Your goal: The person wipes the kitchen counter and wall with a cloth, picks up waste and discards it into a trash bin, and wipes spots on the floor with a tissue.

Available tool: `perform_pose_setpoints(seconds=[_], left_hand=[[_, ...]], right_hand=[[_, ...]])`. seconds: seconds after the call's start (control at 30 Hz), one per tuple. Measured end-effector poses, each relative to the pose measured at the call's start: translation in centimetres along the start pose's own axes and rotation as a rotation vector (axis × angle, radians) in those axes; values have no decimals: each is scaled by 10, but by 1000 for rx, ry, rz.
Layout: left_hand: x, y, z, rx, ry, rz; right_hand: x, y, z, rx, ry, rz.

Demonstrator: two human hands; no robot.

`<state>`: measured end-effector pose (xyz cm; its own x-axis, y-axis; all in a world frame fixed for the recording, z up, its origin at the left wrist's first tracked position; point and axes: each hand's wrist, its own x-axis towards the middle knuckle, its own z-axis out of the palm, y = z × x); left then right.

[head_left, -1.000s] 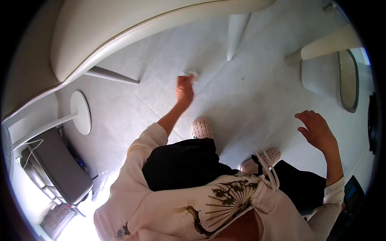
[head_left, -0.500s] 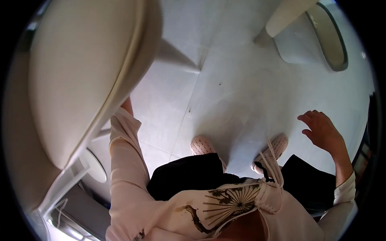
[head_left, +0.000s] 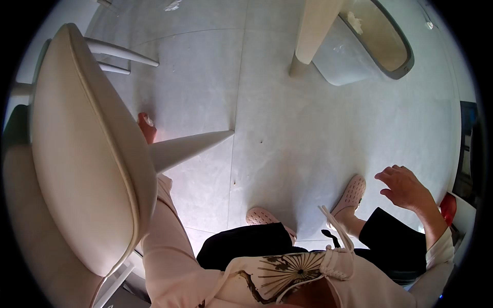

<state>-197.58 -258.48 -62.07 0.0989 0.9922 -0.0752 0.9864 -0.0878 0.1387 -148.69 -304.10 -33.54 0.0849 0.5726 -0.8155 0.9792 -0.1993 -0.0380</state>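
Note:
My left hand (head_left: pixel 146 129) shows partly past the edge of the cream padded chair (head_left: pixel 87 149). Its fingers look closed around a small white thing (head_left: pixel 149 121), possibly crumpled tissue; the wrist is hidden by the chair. On the other side, my right hand (head_left: pixel 405 187) hangs in the air above the floor, fingers loosely bent and apart, with nothing in it. A pale chair leg (head_left: pixel 195 147) slants across the floor just below my left hand.
A waste bin (head_left: pixel 334 59) with crumpled white paper (head_left: pixel 354 23) inside stands at the upper right beside a beige leg (head_left: pixel 316 31). Grey floor tiles (head_left: pixel 282 113) lie ahead, with a white scrap (head_left: pixel 173 5) at the top. Pink perforated shoes (head_left: pixel 351 192) are on my feet.
The view has shifted, showing more of the chair, its leg and the bin's inside. My left hand has come into sight past the chair. My right hand appears slightly lower, still empty.

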Motion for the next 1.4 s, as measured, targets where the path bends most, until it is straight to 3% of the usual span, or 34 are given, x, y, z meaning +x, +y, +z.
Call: perform_pose_setpoints(seconds=[0.07,0.13,0.2,0.27,0.3,0.37,0.43,0.53,0.63,0.77,0.83,0.9,1.07,1.23,1.3,1.4], left_hand=[[-7,-7,12,86,112,-42],[-41,-7,40,-142,83,105],[-71,-26,78,-566,245,546],[-133,0,79,-138,117,270],[-170,38,37,-298,160,395],[-225,72,-7,-620,-41,367],[-261,108,-79,-823,-80,582],[-305,132,-156,-844,-105,600],[-334,150,-244,-813,63,679],[-355,157,-345,-612,419,583],[-350,163,-377,-552,545,360],[-337,163,-383,-466,567,238],[-313,143,-392,-398,428,206],[-335,161,-392,-512,630,241],[-349,169,-381,-666,773,469],[-360,177,-335,-821,665,630]], right_hand=[[-4,-2,-1,-22,8,-14],[16,-3,-10,-26,4,-62],[19,-4,-14,-55,53,-122],[21,-11,-24,-111,58,-140],[24,-12,-28,-139,60,-155],[28,-14,-35,-219,83,-189],[33,-19,-46,-266,139,-271],[40,-33,-66,-290,203,-376],[49,-38,-79,-351,258,-468],[52,-42,-95,-400,318,-632],[51,-40,-98,-412,296,-664],[48,-28,-98,-404,271,-689],[56,-32,-94,-456,214,-711],[59,-28,-105,-465,203,-660],[69,-24,-105,-410,256,-704],[86,-25,-106,-384,181,-691]])
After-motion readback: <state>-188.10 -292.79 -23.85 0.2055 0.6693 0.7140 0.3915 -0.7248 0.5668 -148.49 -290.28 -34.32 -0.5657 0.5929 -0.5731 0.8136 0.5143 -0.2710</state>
